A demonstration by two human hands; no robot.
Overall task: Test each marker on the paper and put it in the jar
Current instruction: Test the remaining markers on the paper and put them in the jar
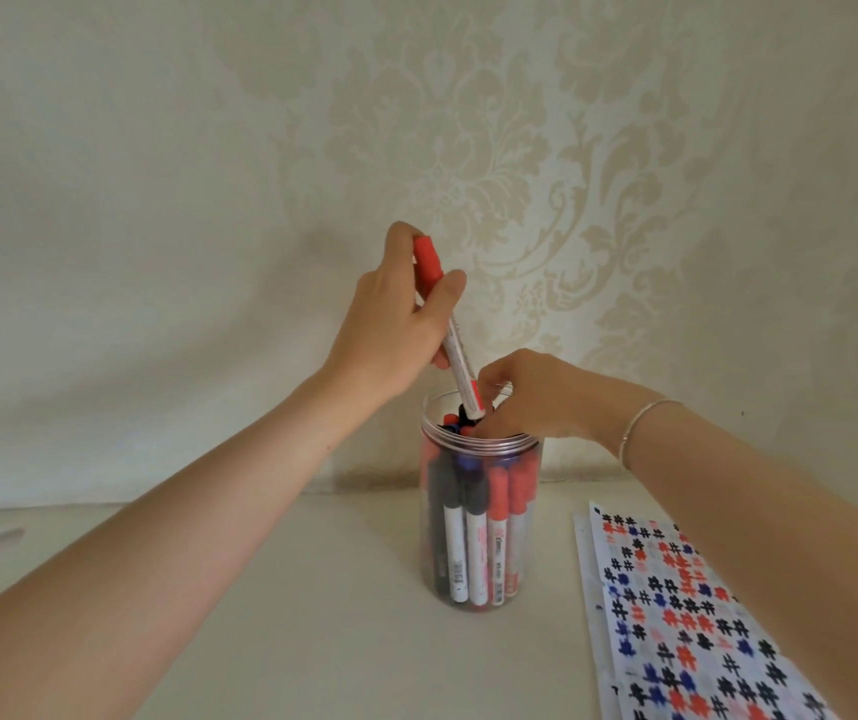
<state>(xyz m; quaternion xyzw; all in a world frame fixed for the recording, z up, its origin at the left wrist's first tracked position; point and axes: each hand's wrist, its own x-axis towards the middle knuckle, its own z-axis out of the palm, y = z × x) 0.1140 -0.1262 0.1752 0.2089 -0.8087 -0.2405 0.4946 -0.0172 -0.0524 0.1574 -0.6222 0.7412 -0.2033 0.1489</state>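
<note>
Many capped markers already stand in the clear plastic jar (478,517). Your left hand (395,330) grips a red-capped white marker (450,330), its lower end inside the jar mouth. Your right hand (530,397) has fingers curled into the jar; what they hold, you cannot tell. Right of the jar, the hash-marked paper (686,615) looks nearly full.

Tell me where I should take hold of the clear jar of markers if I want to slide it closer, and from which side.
Grip the jar around its smooth straight wall below the ridged rim, probably coming from its left. The mouth is taken: the left hand is lowering a red marker into it and the right hand has its fingers inside. The marked paper lies on the right.
</note>
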